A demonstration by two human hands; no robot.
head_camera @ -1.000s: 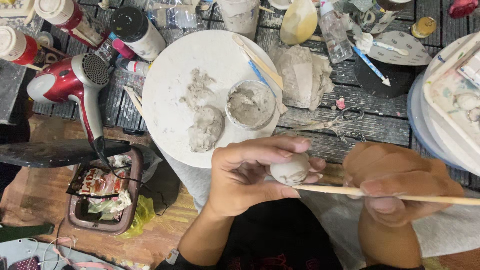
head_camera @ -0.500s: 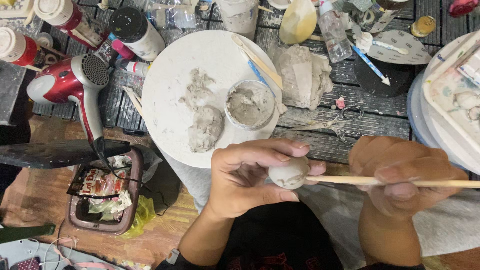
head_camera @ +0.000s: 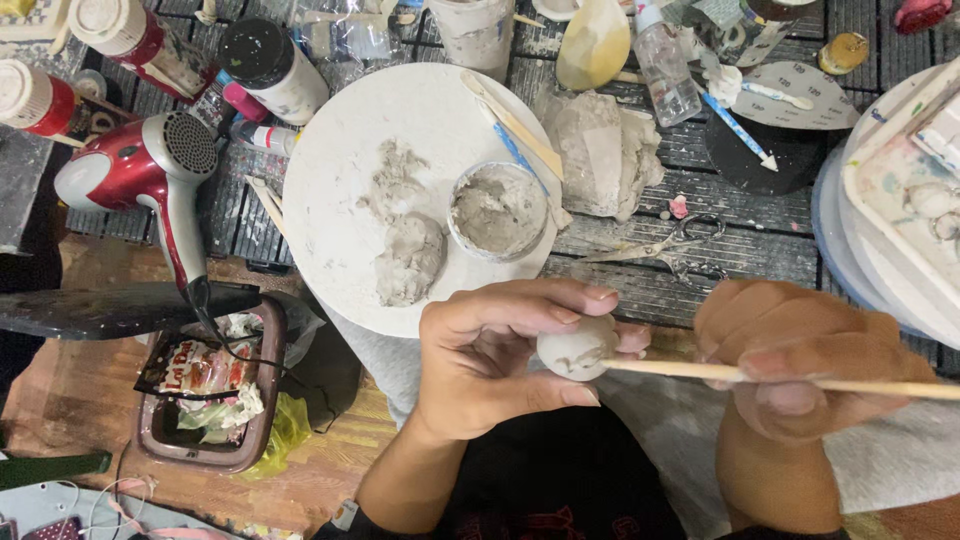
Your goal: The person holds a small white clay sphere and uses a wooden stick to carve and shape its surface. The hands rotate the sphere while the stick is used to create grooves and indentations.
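Observation:
My left hand [head_camera: 495,355] grips a small grey clay ball [head_camera: 577,350] between thumb and fingers, low in the middle of the view. My right hand [head_camera: 800,355] is closed around a thin wooden stick [head_camera: 680,369] held level, and the stick's tip touches the right side of the ball. Just beyond the hands lies a round white board [head_camera: 340,180] carrying a lump of grey clay [head_camera: 410,258] and a small cup of wet clay [head_camera: 498,210].
A red hair dryer [head_camera: 140,170] lies left of the board, above a brown bin [head_camera: 210,400] of wrappers. A wrapped clay block [head_camera: 600,150], scissors [head_camera: 660,250], bottles [head_camera: 665,60], paint jars [head_camera: 270,65] and a palette tray [head_camera: 910,190] crowd the slatted table.
The clay ball has been turned slightly in my left hand, and my right hand with the stick has shifted a little upward and left against it.

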